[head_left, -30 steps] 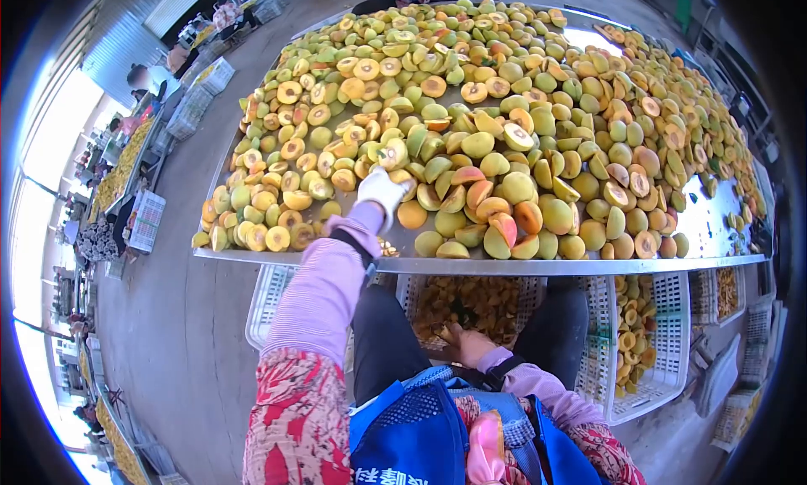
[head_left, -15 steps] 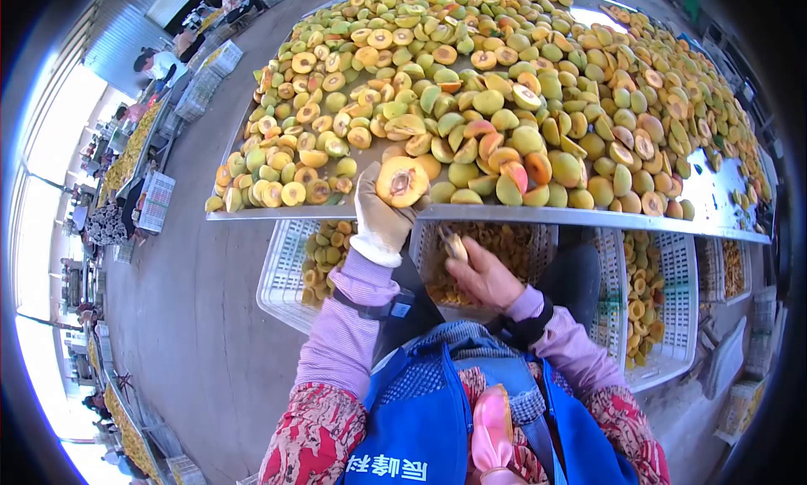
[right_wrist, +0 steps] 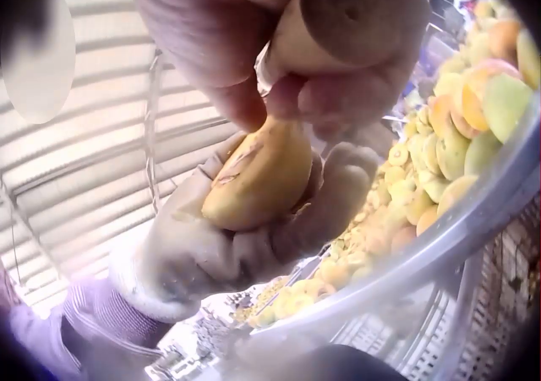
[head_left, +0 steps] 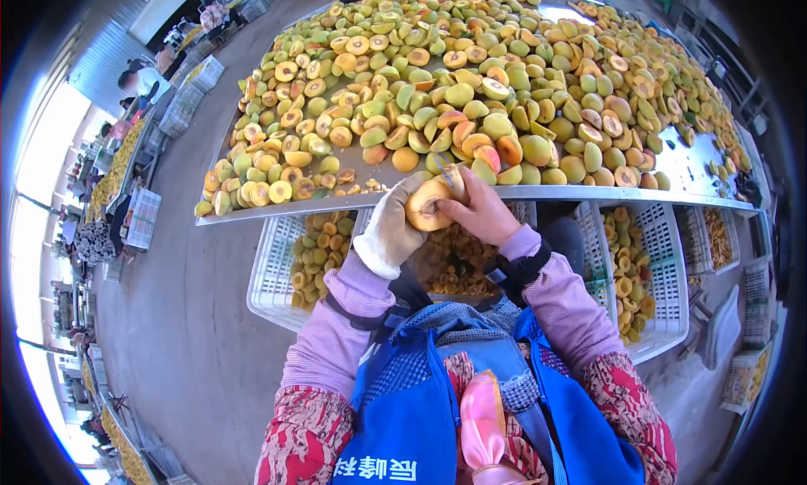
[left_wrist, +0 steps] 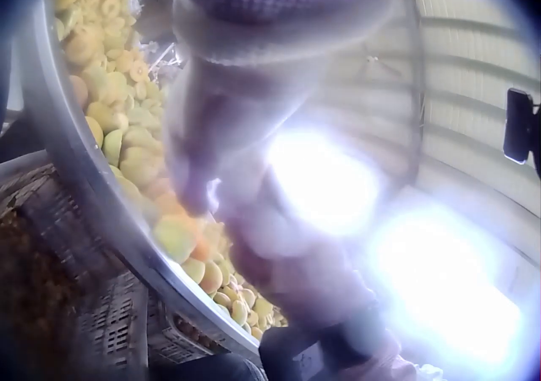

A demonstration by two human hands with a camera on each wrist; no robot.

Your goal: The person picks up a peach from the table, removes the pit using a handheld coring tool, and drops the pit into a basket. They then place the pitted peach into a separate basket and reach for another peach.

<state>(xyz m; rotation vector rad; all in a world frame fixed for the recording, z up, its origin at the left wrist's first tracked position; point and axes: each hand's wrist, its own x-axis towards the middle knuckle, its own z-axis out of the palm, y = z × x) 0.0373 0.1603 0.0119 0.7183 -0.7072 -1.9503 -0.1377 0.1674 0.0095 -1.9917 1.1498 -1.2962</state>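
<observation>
My gloved left hand (head_left: pixel 392 231) holds a halved yellow fruit (head_left: pixel 428 206), its cut face turned up, just in front of the table's near edge. My bare right hand (head_left: pixel 486 209) grips a tool with a pale wooden handle (head_left: pixel 455 182) and meets the fruit with its thumb. In the right wrist view the handle (right_wrist: pixel 347 21) lies within the right fingers, and the fruit (right_wrist: pixel 262 178) rests in the glove (right_wrist: pixel 211 258) below them. The left wrist view is blurred; the glove (left_wrist: pixel 228 119) shows there, and the fruit cannot be made out.
A metal-rimmed table (head_left: pixel 277 209) carries heaps of halved fruit. Below its edge stand white crates of fruit halves, one at left (head_left: pixel 273 271) and one at right (head_left: pixel 668 266), with a crate of darker pieces between my knees. Other people sit at tables far left.
The left hand went from the heap to the table's edge, now holding a fruit half. The right hand rose from over the middle crate with the tool and met the fruit.
</observation>
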